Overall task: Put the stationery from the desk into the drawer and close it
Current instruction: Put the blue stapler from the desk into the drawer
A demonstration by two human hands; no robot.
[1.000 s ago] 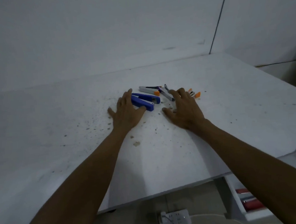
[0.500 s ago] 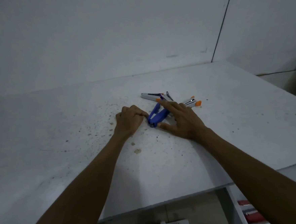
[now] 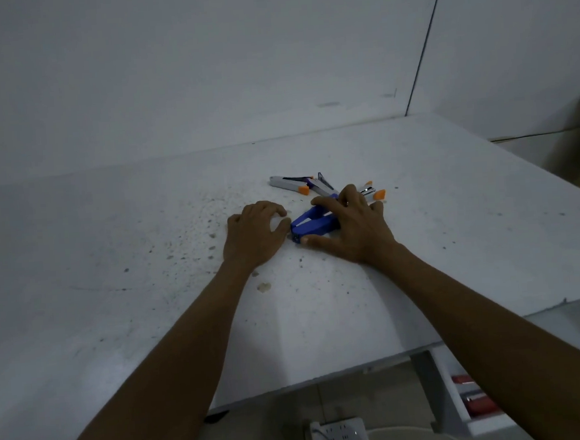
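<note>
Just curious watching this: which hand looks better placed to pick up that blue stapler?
Probably the right hand. Its fingers and thumb already lie along both sides of the blue stapler, while the left hand is curled at the stapler's near tip. The open drawer is also on the right.

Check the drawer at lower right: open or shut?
Open. The drawer juts out past the desk edge at lower right, with red items showing inside it.

Blue stapler (image 3: 311,224) partly under right hand (image 3: 353,231); drawer (image 3: 473,403) seemingly cropped.
</note>
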